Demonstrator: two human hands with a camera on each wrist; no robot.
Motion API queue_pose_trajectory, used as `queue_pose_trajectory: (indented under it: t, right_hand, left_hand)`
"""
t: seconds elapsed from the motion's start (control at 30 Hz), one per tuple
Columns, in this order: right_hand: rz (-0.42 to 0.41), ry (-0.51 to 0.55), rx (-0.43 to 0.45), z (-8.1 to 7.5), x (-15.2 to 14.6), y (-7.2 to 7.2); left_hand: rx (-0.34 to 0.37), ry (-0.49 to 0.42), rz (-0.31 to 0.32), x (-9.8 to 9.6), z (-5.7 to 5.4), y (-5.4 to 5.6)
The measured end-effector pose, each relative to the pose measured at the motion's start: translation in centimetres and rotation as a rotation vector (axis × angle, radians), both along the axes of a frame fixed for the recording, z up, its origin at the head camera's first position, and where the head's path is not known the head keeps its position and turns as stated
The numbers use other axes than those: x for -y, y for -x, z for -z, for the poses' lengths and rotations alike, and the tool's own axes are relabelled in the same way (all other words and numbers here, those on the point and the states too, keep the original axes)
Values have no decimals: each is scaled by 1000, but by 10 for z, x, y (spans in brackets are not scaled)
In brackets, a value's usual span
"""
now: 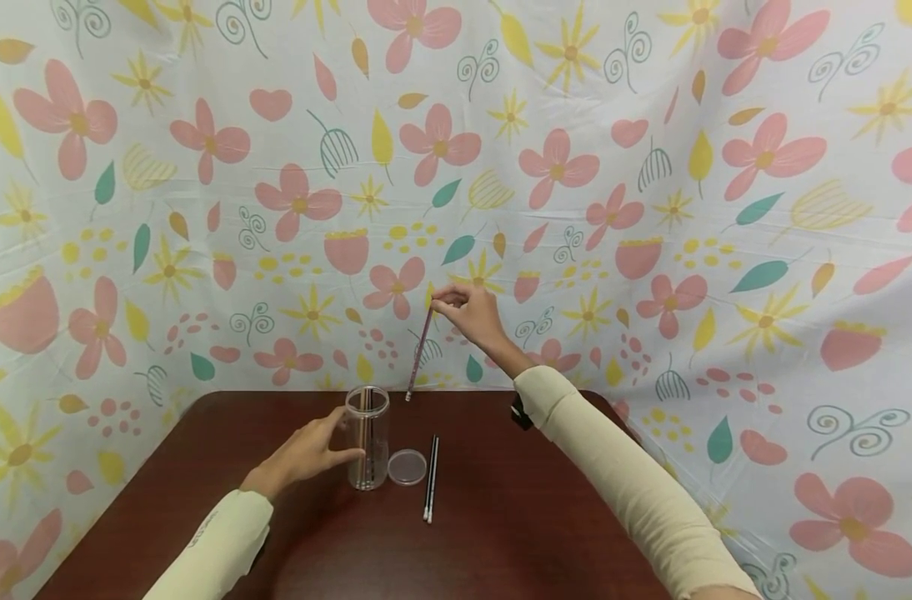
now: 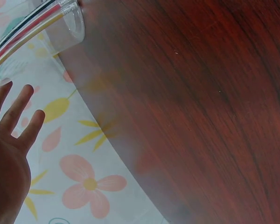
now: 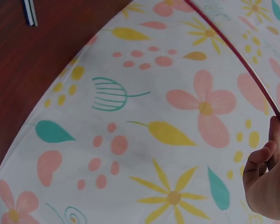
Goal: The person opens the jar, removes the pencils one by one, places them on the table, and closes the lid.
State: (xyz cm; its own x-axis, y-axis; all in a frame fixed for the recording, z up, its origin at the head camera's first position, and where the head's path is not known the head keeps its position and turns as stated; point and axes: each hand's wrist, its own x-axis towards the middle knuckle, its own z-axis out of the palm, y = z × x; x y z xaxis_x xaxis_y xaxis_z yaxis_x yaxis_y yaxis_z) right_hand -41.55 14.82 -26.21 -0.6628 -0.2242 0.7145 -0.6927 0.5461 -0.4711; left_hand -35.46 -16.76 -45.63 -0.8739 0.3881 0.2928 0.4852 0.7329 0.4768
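A clear round plastic jar (image 1: 378, 437) stands upright and uncapped on the table with several pencils (image 1: 365, 429) inside, black, red and yellow in the left wrist view. My left hand (image 1: 306, 450) holds the jar's left side, thumb across its front; the left wrist view shows three fingers of that hand (image 2: 11, 135) spread out. High above the table, to the jar's right, my right hand (image 1: 471, 315) pinches a dark red pencil (image 1: 420, 354) by its upper end. This pencil hangs at a slant, eraser end down, apart from the jar.
Beside the jar's base lies a clear round lid (image 1: 407, 467). Two dark pencils (image 1: 431, 479) lie side by side to the right of it, erasers toward me. The brown wooden table (image 1: 336, 550) meets a flower-printed cloth (image 1: 456, 208) at its back edge.
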Motion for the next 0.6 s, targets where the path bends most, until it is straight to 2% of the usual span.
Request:
queue_pose_trajectory:
  t: [0.2, 0.6]
  right_hand:
    - [3, -33, 70, 16, -11, 3]
    - [27, -84, 145, 63, -25, 3]
  left_hand:
    - [-3, -8, 2, 1, -1, 1]
    - [10, -21, 17, 1, 0, 1]
